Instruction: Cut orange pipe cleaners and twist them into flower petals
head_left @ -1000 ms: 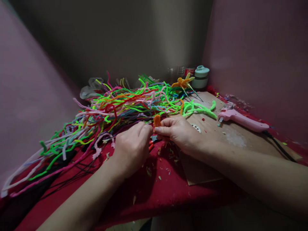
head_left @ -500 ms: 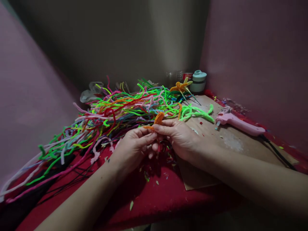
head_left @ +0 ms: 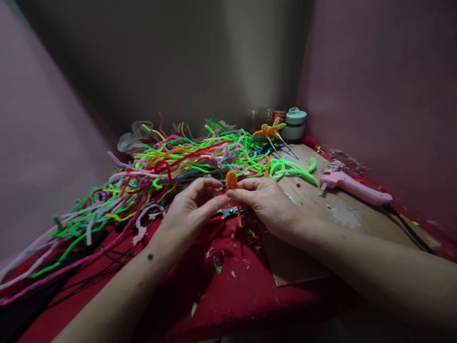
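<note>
Between my hands is an orange pipe cleaner [head_left: 232, 180], folded into an upright loop with a loose tail hanging below. My right hand [head_left: 269, 202] pinches it between thumb and forefinger at the base of the loop. From the other side, my left hand [head_left: 194, 205] has its curled fingers and thumb at the piece's left end; the exact contact is partly hidden. Just under the fingertips, a pair of scissors [head_left: 230, 212] lies on the red cloth [head_left: 221, 300], its handles partly covered by my left hand.
A tangled heap of coloured pipe cleaners [head_left: 193, 155] spreads behind and to the left. On the right, a pink glue gun [head_left: 357, 186] rests on a cardboard sheet [head_left: 303, 257]. Orange and yellow flowers [head_left: 266, 131] stand near a pale green bottle [head_left: 295, 125]. Walls enclose the table.
My left hand has moved slightly left and its fingers have opened a little. The orange loop now stands more upright, its tail hanging down, and the scissors beneath have come into view.
</note>
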Motion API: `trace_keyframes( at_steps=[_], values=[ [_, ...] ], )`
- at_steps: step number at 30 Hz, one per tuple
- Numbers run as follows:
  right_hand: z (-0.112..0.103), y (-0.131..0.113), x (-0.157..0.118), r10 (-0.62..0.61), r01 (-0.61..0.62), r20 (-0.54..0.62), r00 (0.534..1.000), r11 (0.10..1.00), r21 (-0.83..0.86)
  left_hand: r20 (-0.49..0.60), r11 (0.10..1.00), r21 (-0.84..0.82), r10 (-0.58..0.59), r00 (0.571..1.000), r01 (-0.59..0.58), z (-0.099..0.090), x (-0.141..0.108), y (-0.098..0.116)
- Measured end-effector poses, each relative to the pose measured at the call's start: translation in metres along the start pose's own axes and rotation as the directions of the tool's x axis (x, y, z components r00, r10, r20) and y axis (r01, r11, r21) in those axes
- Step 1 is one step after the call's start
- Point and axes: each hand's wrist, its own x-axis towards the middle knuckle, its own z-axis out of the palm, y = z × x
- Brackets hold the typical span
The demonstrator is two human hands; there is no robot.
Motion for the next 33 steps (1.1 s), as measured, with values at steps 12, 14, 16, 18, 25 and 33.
trace_keyframes(
  at_steps=[12, 14, 16, 18, 25, 33],
  values=[
    [0.001, 0.01, 0.001, 0.04, -0.049, 0.072, 0.997, 0.991, 0.125, 0.004, 0.975, -0.211, -0.07, 0.998, 0.07, -0.002, 0.0, -0.006],
    [0.001, 0.009, 0.0, 0.031, -0.035, 0.045, 0.999, 0.995, 0.091, 0.039, 0.971, -0.226, -0.071, 0.997, 0.078, -0.001, 0.0, -0.005],
    [0.002, 0.008, -0.001, 0.035, -0.037, 0.043, 0.998, 0.998, 0.044, 0.062, 0.973, -0.215, -0.069, 0.996, 0.081, 0.0, 0.0, -0.005],
    [0.003, 0.008, -0.001, 0.029, -0.029, 0.03, 0.999, 1.0, -0.002, 0.04, 0.979, -0.19, -0.061, 0.997, 0.068, 0.001, 0.0, -0.006],
    [0.004, 0.01, 0.001, -0.065, 0.062, -0.01, 0.998, 0.984, -0.164, -0.104, 0.999, -0.04, 0.01, 0.994, -0.014, 0.005, -0.002, -0.004],
    [0.007, 0.014, -0.001, -0.284, 0.271, 0.007, 0.959, 0.907, -0.323, -0.132, 0.989, 0.104, 0.119, 0.984, -0.106, 0.014, -0.004, -0.004]
  ],
)
